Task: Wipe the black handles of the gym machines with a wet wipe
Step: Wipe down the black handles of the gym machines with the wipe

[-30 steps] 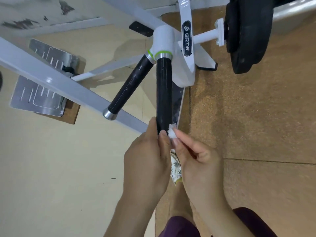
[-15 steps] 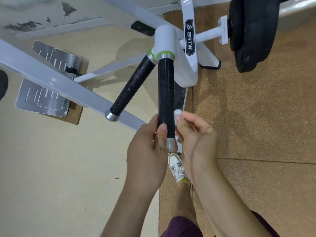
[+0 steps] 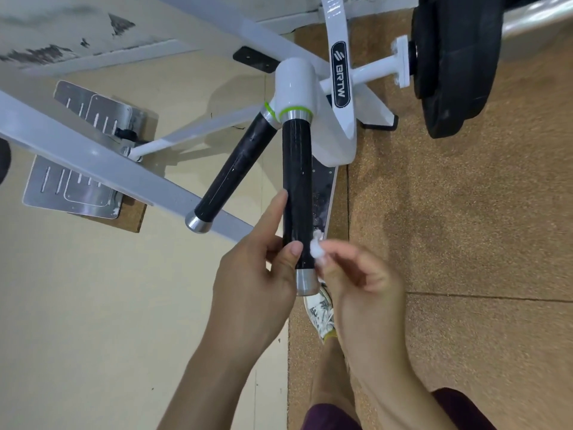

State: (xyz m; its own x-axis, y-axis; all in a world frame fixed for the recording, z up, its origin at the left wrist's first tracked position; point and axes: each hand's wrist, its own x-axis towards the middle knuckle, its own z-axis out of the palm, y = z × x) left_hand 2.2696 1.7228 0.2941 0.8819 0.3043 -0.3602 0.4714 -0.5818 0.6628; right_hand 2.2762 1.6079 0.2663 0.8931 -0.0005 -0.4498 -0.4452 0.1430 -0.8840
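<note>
Closest to me, the person's shoe (image 3: pixel 322 318) stands on the left edge of the cork mat (image 3: pixel 465 243), right where it meets the cream floor (image 3: pixel 93 305). Just above it, the left hand (image 3: pixel 257 274) grips the low end of the near handle (image 3: pixel 297 193), thumb laid across the front and forefinger stretched up its left side. The right hand (image 3: pixel 362 290), blurred, pinches a small balled wet wipe (image 3: pixel 316 248) against the handle's right side, a little above the silver end cap (image 3: pixel 305 282).

That wad is tiny. I'd guess it could slip out of the pinch and drop on the mat, or clean only a thin stripe. The patch under the left thumb may also be missed unless that grip shifts.

The near handle's long axis runs straight away from the person. Its capped free end points back toward the shoe, and its far end is seated in the white hub (image 3: pixel 296 88). A second handle (image 3: pixel 235 169) splays from that hub toward the left, over the white frame bar (image 3: pixel 124 169). Beyond, on the right, hangs a black weight plate (image 3: pixel 455 63).
</note>
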